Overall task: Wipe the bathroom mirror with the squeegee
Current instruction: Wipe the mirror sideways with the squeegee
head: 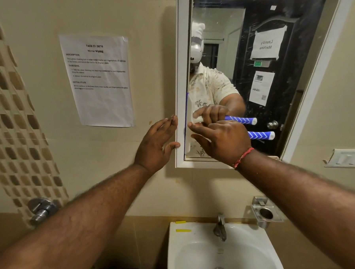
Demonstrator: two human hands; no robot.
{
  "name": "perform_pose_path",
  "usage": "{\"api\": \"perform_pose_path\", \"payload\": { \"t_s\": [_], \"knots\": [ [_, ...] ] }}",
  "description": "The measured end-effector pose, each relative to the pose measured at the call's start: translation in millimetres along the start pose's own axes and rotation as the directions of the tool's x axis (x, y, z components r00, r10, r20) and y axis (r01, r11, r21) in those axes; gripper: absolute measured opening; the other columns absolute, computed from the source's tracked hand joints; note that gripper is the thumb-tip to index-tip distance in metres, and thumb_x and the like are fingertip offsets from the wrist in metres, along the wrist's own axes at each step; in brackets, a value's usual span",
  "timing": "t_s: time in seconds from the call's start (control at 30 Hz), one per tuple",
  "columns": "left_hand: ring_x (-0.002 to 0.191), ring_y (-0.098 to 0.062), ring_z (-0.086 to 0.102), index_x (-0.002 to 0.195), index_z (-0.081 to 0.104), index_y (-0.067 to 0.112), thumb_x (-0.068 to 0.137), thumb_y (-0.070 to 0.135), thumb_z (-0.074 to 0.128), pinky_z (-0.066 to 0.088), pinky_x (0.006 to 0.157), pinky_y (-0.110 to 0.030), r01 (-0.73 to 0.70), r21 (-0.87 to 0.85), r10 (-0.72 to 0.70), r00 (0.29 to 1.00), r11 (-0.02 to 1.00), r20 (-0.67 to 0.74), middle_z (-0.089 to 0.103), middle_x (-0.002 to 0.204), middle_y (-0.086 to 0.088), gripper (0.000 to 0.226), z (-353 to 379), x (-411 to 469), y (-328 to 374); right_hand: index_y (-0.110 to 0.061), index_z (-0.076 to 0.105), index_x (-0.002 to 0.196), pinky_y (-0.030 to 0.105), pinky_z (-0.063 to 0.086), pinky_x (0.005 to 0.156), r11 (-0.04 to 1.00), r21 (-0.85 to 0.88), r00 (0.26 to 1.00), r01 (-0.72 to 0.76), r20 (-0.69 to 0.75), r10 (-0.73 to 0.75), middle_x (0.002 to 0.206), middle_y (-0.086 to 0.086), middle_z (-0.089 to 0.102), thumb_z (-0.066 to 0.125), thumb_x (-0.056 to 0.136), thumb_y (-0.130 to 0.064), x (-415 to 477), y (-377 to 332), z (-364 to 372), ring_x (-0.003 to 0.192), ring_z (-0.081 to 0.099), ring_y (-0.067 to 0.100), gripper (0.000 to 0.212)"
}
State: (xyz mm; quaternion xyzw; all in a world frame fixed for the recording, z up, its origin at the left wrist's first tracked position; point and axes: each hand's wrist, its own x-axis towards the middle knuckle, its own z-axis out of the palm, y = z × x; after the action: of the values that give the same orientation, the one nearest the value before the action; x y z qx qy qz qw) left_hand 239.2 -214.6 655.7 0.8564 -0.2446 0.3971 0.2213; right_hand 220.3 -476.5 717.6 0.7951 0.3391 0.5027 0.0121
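Gripping the blue-and-white striped squeegee at frame centre, the right hand holds its handle pointing right, blade upright against the white-framed mirror's left edge, while the open left hand steadies the frame.

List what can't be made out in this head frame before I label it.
- Squeegee blade: head view, mostly behind the right hand; contact with the mirror unclear.
- Right hand's grip on the handle: palm side faces away.
- Mirror's top and right frame: cut off by the image edge.
- Wall sheet body text: too small and blurred.
- Left hand: fingertips at the mirror frame; pressing or just near, cannot tell.
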Motion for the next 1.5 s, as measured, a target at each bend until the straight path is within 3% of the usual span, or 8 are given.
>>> {"api": "perform_pose_path", "payload": {
  "t_s": [0.13,0.23,1.0,1.3,1.37,1.47,1.5],
  "knots": [
    [0.162,-0.023,0.040,0.175,0.032,0.023,0.101,0.024,0.081,0.002,0.129,-0.006,0.018,0.009,-0.018,1.000,1.000,0.015,0.043,0.177,0.005,0.089,-1.4,0.0,0.7,-0.036,0.071,0.139,0.039,0.055,0.063,1.000,0.007,1.000,0.008,0.016,-0.008,0.077,-0.004,0.075,0.057,0.111,-0.049,-1.1,1.3,0.6,0.068,0.071,0.023,0.035],
    [0.162,-0.022,0.040,0.176,0.030,0.025,0.101,0.024,0.081,0.000,0.128,-0.004,0.024,0.008,-0.024,1.000,1.000,0.016,0.043,0.177,0.005,0.090,-1.7,-0.4,0.9,-0.036,0.071,0.140,0.042,0.056,0.064,0.999,0.037,1.000,-0.009,0.013,0.008,0.077,-0.002,0.076,0.057,0.110,-0.050,-3.1,2.0,2.4,0.069,0.071,0.024,0.035],
    [0.160,-0.025,0.044,0.175,0.034,0.019,0.100,0.023,0.083,0.010,0.132,-0.011,0.015,0.023,-0.015,1.000,1.000,-0.005,0.046,0.176,0.001,0.089,1.1,-1.4,4.1,-0.036,0.073,0.136,0.040,0.056,0.065,0.998,0.045,0.998,0.053,0.037,-0.055,0.080,-0.004,0.078,0.062,0.109,-0.049,-23.5,26.6,-10.3,0.071,0.073,0.022,0.033],
    [0.153,-0.020,0.046,0.169,0.045,0.011,0.095,0.017,0.088,0.016,0.130,-0.008,-0.013,0.000,0.013,0.998,1.000,-0.057,0.051,0.168,0.004,0.086,-0.5,-1.1,8.6,-0.041,0.073,0.136,0.036,0.051,0.061,0.999,-0.011,0.996,-0.041,0.080,0.041,0.073,-0.004,0.075,0.058,0.109,-0.054,-75.5,84.6,-41.7,0.065,0.071,0.023,0.033],
    [0.152,-0.015,0.045,0.167,0.048,0.009,0.095,0.014,0.088,0.020,0.133,-0.015,-0.021,-0.014,0.020,0.997,1.000,-0.073,0.050,0.166,0.007,0.082,1.4,-1.1,7.2,-0.042,0.073,0.135,0.036,0.052,0.061,0.998,-0.032,0.994,-0.054,0.095,0.057,0.076,-0.004,0.077,0.059,0.108,-0.055,-88.2,99.3,-50.7,0.066,0.072,0.023,0.033],
    [0.150,-0.026,0.052,0.164,0.053,0.006,0.100,0.019,0.083,0.041,0.130,-0.046,-0.021,-0.016,0.020,0.997,1.000,-0.078,0.057,0.164,-0.002,0.072,4.8,0.9,6.1,-0.042,0.073,0.135,0.036,0.052,0.060,0.994,-0.090,0.990,-0.065,0.120,0.075,0.078,-0.004,0.078,0.062,0.107,-0.055,-104.8,119.2,-66.2,0.067,0.072,0.025,0.032],
    [0.148,-0.025,0.053,0.163,0.054,0.005,0.101,0.024,0.079,0.043,0.127,-0.050,-0.027,-0.015,0.026,0.996,1.000,-0.082,0.059,0.162,-0.004,0.070,5.7,1.3,6.0,-0.042,0.073,0.134,0.036,0.052,0.060,0.992,-0.105,0.989,-0.067,0.123,0.080,0.079,-0.004,0.078,0.064,0.106,-0.054,-109.4,125.4,-71.9,0.065,0.071,0.025,0.032]
  ]
}}
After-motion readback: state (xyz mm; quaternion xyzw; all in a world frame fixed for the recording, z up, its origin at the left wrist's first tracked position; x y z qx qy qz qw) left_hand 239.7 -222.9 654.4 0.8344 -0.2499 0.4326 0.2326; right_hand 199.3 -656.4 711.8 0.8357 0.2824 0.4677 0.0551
